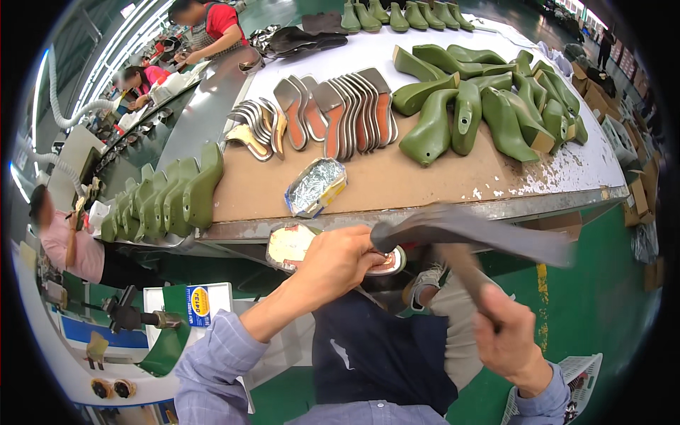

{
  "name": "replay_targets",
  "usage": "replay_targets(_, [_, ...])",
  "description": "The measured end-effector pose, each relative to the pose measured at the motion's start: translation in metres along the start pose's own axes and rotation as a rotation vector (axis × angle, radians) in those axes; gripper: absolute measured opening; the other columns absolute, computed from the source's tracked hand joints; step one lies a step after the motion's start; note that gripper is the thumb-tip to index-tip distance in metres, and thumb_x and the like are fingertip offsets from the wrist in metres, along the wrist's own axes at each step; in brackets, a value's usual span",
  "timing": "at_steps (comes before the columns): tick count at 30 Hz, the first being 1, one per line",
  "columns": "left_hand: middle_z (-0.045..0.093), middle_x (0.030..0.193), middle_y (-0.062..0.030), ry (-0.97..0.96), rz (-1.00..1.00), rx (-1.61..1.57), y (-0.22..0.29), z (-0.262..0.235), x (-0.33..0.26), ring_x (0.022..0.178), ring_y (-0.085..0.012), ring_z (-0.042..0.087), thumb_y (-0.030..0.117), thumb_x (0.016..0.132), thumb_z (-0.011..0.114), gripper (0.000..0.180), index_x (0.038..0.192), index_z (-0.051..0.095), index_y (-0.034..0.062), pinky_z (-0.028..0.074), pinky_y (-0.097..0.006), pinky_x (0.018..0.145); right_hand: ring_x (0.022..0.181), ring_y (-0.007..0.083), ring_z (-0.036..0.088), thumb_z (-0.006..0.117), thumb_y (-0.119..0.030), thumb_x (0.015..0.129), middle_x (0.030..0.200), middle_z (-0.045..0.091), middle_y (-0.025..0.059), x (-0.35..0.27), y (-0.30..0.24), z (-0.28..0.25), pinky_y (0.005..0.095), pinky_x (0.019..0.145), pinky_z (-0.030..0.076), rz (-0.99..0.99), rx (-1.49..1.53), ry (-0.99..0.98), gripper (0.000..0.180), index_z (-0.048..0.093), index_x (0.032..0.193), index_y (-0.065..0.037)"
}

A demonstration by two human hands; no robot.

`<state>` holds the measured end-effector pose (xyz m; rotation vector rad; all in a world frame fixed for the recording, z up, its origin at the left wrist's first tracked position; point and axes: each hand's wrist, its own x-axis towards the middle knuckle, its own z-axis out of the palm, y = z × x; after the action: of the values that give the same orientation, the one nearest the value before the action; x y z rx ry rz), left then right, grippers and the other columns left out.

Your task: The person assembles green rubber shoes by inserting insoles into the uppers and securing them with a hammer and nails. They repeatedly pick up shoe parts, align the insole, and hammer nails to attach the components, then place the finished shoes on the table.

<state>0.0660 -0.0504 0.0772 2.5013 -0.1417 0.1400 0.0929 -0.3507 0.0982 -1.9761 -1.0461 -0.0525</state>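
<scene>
My left hand (333,262) is closed over a shoe last with an insole (289,244) on its upturned sole, just off the table's front edge. The insole looks cream with reddish patches, and a bit of green shows at its rim. Whether the fingertips also pinch something small is hidden behind the hammer. In my right hand (506,336) is the wooden handle of a hammer (474,232). Its long dark head, blurred by motion, reaches across just above the left fingers. On the table behind lies an opened foil packet (316,188).
Insoles (354,113) stand in rows on the brown board. Green shoe lasts (489,106) pile up at the right; more lasts (177,191) line the left. The metal table edge (496,216) runs ahead. Left is a machine (134,315); lower right, a white basket (588,375). People work at far left.
</scene>
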Motion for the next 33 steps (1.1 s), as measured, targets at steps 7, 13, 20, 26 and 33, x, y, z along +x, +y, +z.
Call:
replay_targets(7, [0.068, 0.103, -0.0109, 0.021, 0.155, 0.244, 0.001, -0.017, -0.001, 0.1, -0.0317, 0.066, 0.037, 0.081, 0.081, 0.043, 0.113, 0.069, 0.0102, 0.048, -0.049, 0.088, 0.068, 0.0177, 0.064, 0.063, -0.002, 0.097, 0.09, 0.068, 0.0133, -0.002, -0.002, 0.0, 0.0335, 0.06, 0.05, -0.05, -0.031, 0.215, 0.045, 0.051, 0.139, -0.002])
replay_targets(13, [0.064, 0.106, -0.0102, -0.224, 0.118, 0.436, -0.011, -0.024, -0.011, 0.108, -0.0287, 0.061, 0.045, 0.076, 0.081, 0.062, 0.127, 0.062, 0.014, 0.04, -0.044, 0.098, 0.092, 0.0203, 0.069, 0.066, 0.003, 0.094, 0.11, 0.069, 0.0159, -0.041, 0.018, 0.004, 0.0304, 0.078, 0.054, 0.397, 0.244, 0.109, 0.061, 0.037, 0.147, -0.001])
replay_targets(20, [0.061, 0.101, -0.0122, -0.213, 0.118, 0.478, -0.003, -0.018, -0.012, 0.097, -0.0293, 0.061, 0.041, 0.08, 0.075, 0.056, 0.127, 0.062, 0.0124, 0.04, -0.044, 0.092, 0.1, 0.0324, 0.072, 0.076, 0.003, 0.086, 0.116, 0.068, 0.0207, -0.034, 0.019, 0.016, 0.0355, 0.085, 0.057, 0.184, 0.09, 0.058, 0.062, 0.047, 0.141, -0.004])
replay_targets(26, [0.061, 0.1, -0.0124, -0.198, 0.117, 0.499, -0.004, -0.016, -0.015, 0.095, -0.0295, 0.06, 0.039, 0.08, 0.075, 0.055, 0.125, 0.061, 0.0098, 0.04, -0.045, 0.09, 0.08, 0.0177, 0.062, 0.068, -0.002, 0.093, 0.097, 0.063, 0.0112, -0.024, 0.005, -0.014, 0.0292, 0.071, 0.05, 0.113, -0.095, 0.136, 0.065, 0.035, 0.148, -0.003])
replay_targets(33, [0.059, 0.102, -0.0106, -0.224, 0.092, 0.499, 0.001, -0.016, -0.013, 0.099, -0.0292, 0.058, 0.038, 0.08, 0.076, 0.054, 0.123, 0.059, 0.0103, 0.041, -0.043, 0.087, 0.08, 0.0274, 0.066, 0.066, 0.002, 0.091, 0.102, 0.066, 0.0149, -0.018, -0.002, -0.016, 0.035, 0.072, 0.055, 0.055, -0.057, 0.225, 0.068, 0.035, 0.151, -0.008])
